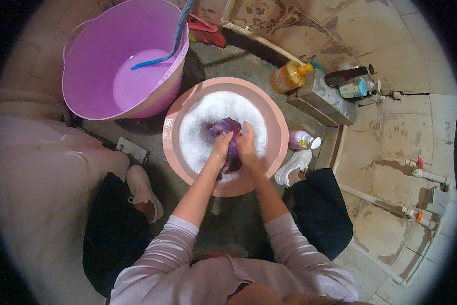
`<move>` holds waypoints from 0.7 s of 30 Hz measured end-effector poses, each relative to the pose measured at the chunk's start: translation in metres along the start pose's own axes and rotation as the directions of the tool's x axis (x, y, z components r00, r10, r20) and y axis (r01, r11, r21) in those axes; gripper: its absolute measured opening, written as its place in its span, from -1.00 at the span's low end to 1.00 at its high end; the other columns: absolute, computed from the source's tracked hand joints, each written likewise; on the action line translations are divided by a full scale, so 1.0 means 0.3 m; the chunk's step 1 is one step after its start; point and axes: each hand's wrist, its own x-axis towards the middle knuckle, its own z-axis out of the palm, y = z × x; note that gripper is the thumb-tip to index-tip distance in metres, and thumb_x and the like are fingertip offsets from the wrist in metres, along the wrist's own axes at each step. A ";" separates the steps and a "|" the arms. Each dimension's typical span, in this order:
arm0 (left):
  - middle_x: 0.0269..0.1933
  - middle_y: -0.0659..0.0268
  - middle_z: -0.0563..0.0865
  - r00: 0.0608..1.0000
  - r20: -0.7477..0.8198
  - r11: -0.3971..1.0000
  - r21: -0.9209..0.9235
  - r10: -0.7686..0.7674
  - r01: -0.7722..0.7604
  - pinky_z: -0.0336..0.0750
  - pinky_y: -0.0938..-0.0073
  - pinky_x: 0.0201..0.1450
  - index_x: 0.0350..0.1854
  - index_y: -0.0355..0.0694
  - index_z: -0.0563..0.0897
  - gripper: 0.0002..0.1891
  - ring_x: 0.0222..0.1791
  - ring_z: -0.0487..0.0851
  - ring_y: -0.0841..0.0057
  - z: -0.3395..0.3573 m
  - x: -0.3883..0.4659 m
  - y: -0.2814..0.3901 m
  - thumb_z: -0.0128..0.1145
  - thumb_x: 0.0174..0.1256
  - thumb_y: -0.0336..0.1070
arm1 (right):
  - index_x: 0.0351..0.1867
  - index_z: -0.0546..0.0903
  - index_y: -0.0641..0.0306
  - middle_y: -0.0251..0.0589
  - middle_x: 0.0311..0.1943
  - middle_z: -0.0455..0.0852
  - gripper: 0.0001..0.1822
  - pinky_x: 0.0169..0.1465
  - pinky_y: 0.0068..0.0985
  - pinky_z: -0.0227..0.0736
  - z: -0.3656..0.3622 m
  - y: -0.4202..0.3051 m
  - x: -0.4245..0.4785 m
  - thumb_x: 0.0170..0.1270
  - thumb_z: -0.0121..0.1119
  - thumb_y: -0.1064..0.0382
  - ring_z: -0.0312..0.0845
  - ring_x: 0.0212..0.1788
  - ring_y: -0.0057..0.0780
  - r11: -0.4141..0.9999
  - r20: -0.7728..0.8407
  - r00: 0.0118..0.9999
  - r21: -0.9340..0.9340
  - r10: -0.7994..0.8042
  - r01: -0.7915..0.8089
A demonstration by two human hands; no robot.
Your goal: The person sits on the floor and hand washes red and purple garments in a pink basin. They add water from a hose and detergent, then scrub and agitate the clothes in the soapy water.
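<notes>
Between my feet stands a round pink plastic basin (175, 124) with white suds (198, 148) in it. A wet purple cloth (219, 129) is bunched up in the middle of the suds. My left hand (223, 144) grips the cloth, its thumb pressed along the top. On the other side, my right hand (246, 142) rests against the cloth with its fingers partly spread; whether it also grips is hard to see. Part of the cloth hangs down between my wrists into the suds.
A large purple tub (98, 57) holds liquid, with a blue hose (178, 36) dipping into it. On the right are a pink bottle (300, 140), an orange bottle (287, 78), a concrete block (322, 97) bearing several bottles, and wall pipes (377, 200). My shoes (295, 166) flank the basin.
</notes>
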 end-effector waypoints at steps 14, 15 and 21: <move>-0.02 0.30 0.66 0.958 -0.170 0.945 -0.273 -0.232 0.181 0.59 0.28 -0.13 0.11 -0.06 0.53 -0.70 -0.11 0.64 0.42 0.036 -0.028 -0.180 -0.10 0.48 -0.10 | -0.30 0.61 0.29 0.08 -0.42 0.64 -0.78 -0.23 -0.07 0.44 -0.018 0.109 -0.063 0.19 0.14 0.16 0.60 -0.40 -0.02 0.763 0.039 0.998 -0.642 -0.057 0.069; -0.02 0.28 0.66 0.961 -0.134 0.929 -0.317 -0.243 0.191 0.58 0.27 -0.09 0.10 -0.07 0.53 -0.69 -0.10 0.64 0.40 0.023 -0.021 -0.176 -0.10 0.48 -0.07 | -0.31 0.61 0.30 0.07 -0.40 0.64 -0.78 -0.20 -0.08 0.44 -0.015 0.107 -0.016 0.19 0.14 0.17 0.59 -0.36 -0.01 0.797 0.021 0.979 -0.584 0.201 -0.152; -0.07 0.19 0.66 0.918 0.125 0.836 -0.381 -0.377 0.395 0.55 0.24 0.01 0.02 -0.21 0.55 -0.53 -0.12 0.63 0.31 -0.081 -0.058 0.020 -0.16 0.46 0.11 | -0.29 0.63 0.35 0.12 -0.28 0.64 -0.76 -0.15 -0.12 0.41 0.106 -0.176 -0.195 0.17 0.15 0.19 0.57 -0.25 0.05 0.988 0.064 0.992 -0.124 0.104 -0.096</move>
